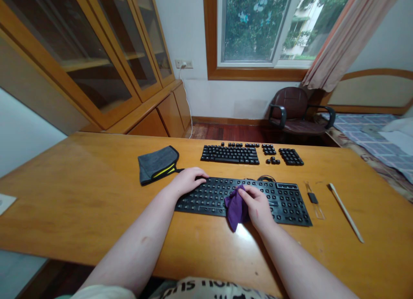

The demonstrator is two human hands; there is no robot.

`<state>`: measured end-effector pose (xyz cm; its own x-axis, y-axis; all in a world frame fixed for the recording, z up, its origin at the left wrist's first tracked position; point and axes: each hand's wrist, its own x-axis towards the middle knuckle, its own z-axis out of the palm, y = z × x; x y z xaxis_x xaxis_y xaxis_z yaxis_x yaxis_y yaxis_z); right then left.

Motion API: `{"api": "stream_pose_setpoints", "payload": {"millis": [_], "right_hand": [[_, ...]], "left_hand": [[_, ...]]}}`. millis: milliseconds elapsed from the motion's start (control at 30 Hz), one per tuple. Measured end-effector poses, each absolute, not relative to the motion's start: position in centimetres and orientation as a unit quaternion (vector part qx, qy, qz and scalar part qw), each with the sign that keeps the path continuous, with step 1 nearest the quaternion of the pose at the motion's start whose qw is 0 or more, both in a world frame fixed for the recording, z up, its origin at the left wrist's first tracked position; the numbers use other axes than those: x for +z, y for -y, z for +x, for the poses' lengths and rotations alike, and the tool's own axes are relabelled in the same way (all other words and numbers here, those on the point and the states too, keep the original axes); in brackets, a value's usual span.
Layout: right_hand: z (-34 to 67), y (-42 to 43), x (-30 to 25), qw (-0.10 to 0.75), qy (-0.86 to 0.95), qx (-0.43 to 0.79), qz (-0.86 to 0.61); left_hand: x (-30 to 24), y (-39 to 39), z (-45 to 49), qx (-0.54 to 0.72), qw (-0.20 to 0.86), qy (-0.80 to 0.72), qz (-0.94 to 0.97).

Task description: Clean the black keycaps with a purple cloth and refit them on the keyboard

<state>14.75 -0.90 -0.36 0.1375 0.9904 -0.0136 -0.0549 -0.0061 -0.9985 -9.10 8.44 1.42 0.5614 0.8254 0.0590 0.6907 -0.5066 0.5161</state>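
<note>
A black keyboard [213, 195] with its keycaps off lies on the desk in front of me, bare switch stems showing. My left hand [191, 180] grips its upper left corner, thumb on the top face and fingers along the far edge. In my right hand [258, 204], a purple cloth [237, 209] is pinched between thumb and fingers, bunched against the middle of the keyboard and hanging over its near edge. Behind the keyboard, the loose black keycaps [230, 154] are laid out in keyboard order. The number-pad keycaps [291, 157] form a separate block on the right.
A folded grey cloth [156, 164] with yellow lining lies left of the keyboard. To the right are a wire keycap puller [312, 198] and a slim pale brush [346, 213]. The wooden desk [80, 195] ends before a brown armchair [292, 107] and glass-fronted cabinet [106, 53].
</note>
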Motion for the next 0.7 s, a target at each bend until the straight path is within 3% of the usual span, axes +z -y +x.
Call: {"api": "stream_pose_setpoints", "payload": {"millis": [267, 700], "right_hand": [[14.68, 0.94, -0.43, 0.546, 0.452, 0.477, -0.521], [14.66, 0.84, -0.66, 0.542, 0.456, 0.474, -0.523]], "left_hand": [[0.83, -8.40, -9.13, 0.150, 0.256, -0.500, 0.814], [0.55, -8.25, -9.08, 0.130, 0.212, -0.529, 0.811]]}}
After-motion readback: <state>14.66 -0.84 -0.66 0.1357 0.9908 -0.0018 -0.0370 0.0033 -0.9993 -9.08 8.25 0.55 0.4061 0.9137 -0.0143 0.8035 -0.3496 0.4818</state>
